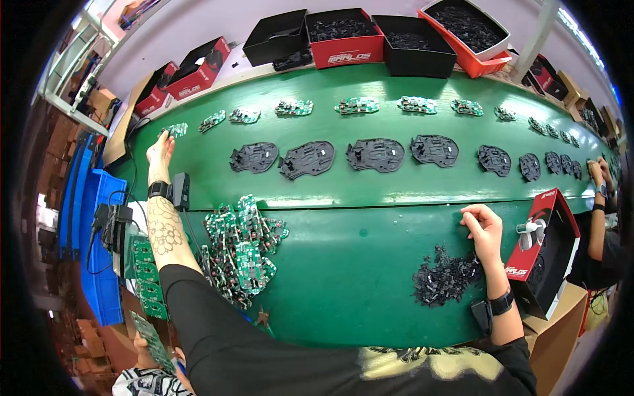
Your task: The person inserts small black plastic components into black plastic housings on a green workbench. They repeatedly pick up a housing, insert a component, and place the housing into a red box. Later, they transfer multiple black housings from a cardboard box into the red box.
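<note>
- Head view: green circuit boards (251, 267) lie heaped on the green tabletop (343, 277), just right of the person's outstretched left forearm.
- Small black parts (444, 280) form a loose pile on the right side, near the right wrist.
- An open red-and-black box (560, 210) stands tilted to the right of that pile.
- The right hand (483, 231) is just beyond the parts, fingers curled toward the thumb; whether anything sits between the fingertips cannot be told.
- Black plastic shells (376, 156) stretch in a spaced row across the tabletop's middle.
- A co-worker's hand (596, 173) works at the row's far right.
- The left hand (160, 152) reaches out at far left, fingers bent at the near edge of one board (177, 129); whether they grip it cannot be told.
- That board sits at the left end of a row of similar boards (356, 105), beyond the shells.
- Open boxes (347, 54), several filled with dark parts, line the far edge.
</note>
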`<state>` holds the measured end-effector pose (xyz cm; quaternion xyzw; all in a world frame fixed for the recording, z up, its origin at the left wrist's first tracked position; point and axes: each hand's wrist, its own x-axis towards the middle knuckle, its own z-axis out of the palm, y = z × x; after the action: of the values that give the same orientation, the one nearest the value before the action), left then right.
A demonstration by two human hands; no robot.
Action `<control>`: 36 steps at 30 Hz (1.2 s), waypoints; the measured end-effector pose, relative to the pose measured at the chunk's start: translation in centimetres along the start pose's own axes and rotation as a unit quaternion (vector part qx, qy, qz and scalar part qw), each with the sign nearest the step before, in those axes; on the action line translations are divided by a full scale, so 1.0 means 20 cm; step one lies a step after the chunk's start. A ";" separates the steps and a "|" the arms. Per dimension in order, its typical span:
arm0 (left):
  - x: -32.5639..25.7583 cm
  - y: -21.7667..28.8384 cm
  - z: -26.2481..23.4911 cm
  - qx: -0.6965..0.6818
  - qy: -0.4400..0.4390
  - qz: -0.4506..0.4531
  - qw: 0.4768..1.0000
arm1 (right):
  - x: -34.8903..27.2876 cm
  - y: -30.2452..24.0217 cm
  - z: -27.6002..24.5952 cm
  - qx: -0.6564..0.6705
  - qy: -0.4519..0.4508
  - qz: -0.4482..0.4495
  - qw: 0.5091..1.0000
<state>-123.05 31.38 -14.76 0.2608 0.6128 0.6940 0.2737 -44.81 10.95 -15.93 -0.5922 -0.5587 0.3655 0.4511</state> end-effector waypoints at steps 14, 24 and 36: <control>-0.12 -0.08 0.14 0.444 0.007 0.016 0.896 | -0.03 -0.05 0.01 -0.021 0.010 0.023 0.999; -2.00 0.81 1.28 0.225 -0.555 0.397 0.695 | 0.00 -0.01 -0.09 0.039 -0.049 0.003 0.998; -3.25 1.13 1.03 -0.387 -0.876 -0.026 0.288 | -0.10 -0.01 -0.09 -0.124 -0.124 -0.312 0.933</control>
<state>-63.67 -1.69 8.39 0.5610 -0.3244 0.2015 0.7345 -43.47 8.73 -15.30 -0.3890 -0.8082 0.2043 0.3922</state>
